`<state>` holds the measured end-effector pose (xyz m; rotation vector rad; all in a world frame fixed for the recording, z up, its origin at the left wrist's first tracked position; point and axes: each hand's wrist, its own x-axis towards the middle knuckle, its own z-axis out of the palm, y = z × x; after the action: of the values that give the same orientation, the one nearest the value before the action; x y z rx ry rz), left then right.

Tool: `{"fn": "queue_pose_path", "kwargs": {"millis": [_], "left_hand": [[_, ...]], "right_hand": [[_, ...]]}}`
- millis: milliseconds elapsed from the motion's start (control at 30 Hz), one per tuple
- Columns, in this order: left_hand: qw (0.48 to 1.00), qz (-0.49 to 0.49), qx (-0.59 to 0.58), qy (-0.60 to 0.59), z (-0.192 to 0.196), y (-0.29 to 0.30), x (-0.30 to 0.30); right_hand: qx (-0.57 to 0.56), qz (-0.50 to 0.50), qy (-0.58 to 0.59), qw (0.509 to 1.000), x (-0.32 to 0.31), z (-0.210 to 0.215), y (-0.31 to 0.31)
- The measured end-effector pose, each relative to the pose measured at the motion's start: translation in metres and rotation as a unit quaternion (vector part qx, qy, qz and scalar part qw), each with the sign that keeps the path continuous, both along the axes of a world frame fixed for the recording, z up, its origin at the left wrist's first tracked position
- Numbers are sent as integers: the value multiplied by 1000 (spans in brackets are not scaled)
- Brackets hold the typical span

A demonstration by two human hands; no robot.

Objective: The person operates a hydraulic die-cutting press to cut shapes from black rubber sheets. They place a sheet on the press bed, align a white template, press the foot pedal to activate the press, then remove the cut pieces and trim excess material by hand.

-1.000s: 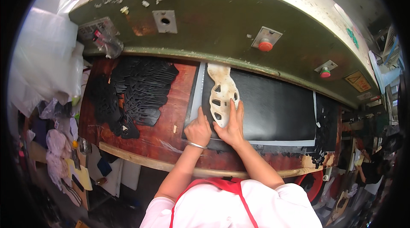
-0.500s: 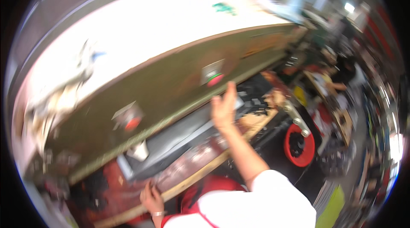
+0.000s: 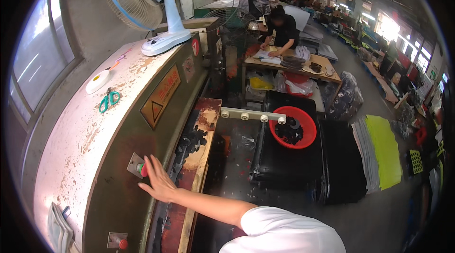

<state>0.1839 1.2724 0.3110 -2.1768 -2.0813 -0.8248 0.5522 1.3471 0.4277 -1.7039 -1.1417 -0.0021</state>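
My right hand (image 3: 159, 181) reaches to the left with its fingers stretched out. Its fingertips are at a red push button (image 3: 143, 170) with a green ring, set on a metal plate in the side of a large olive-green machine (image 3: 128, 196). I cannot tell whether the palm or fingers press the button. Lower on the same side is a second red button (image 3: 123, 243). Beneath the hand runs a worn red and wooden board (image 3: 194, 158), with black scraps (image 3: 192, 141) lying along it. My left hand is out of view.
On the machine's top stand a fan (image 3: 166, 37) and teal scissors (image 3: 110, 100). A roller bar (image 3: 253, 115) juts out near a red basket (image 3: 303, 139) of black pieces, on black stacked sheets (image 3: 284, 167). Yellow-green sheets (image 3: 384, 151) lie right. A person (image 3: 284, 28) works at a far table (image 3: 327, 75).
The view has swung to the right, bringing the fan, red basket and far table into sight. My right hand is now at the button; my left hand has left the view.
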Motion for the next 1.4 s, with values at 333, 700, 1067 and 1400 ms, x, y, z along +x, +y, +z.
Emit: {"fn": "queue_pose_path", "kwargs": {"millis": [333, 700, 1067, 1400], "left_hand": [[992, -25, -2, -127, -11, -25, 3], [942, -74, -151, -289, 10, -167, 16], [997, 68, 8, -34, 23, -51, 55], [996, 10, -37, -83, 31, -92, 56]], "right_hand": [[-109, 279, -80, 951, -40, -116, -126], [-42, 150, -55, 986, -65, -73, -173], [-183, 310, -100, 928, -197, -63, -92], [-241, 383, 576, 681, -119, -35, -96]]}}
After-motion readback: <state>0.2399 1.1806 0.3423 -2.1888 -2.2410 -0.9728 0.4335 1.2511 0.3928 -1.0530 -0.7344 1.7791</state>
